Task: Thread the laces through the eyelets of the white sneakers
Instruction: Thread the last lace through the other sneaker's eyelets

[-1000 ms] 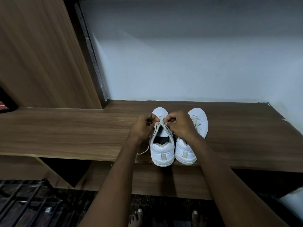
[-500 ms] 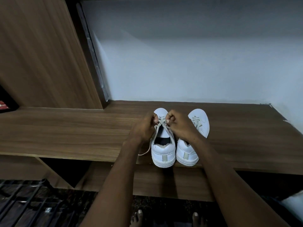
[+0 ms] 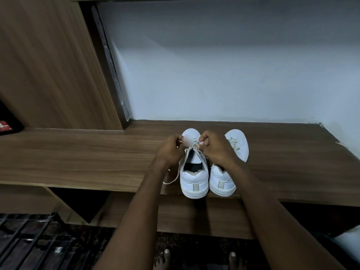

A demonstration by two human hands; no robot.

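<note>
Over the left sneaker (image 3: 192, 180), left hand (image 3: 169, 151) and right hand (image 3: 214, 149) each pinch its lace (image 3: 191, 148).

Our right hand (image 3: 216, 151) covered the middle of the right sneaker (image 3: 229, 168), so its eyelets were mostly hidden. Our left hand (image 3: 169, 151) hid the left side of the left sneaker (image 3: 192, 172). We could not tell which eyelet the lace (image 3: 191, 150) entered; too small. The red item (image 3: 5, 126) at the left edge was cut off. Our toes (image 3: 166, 258) were cropped at the bottom edge.
</note>
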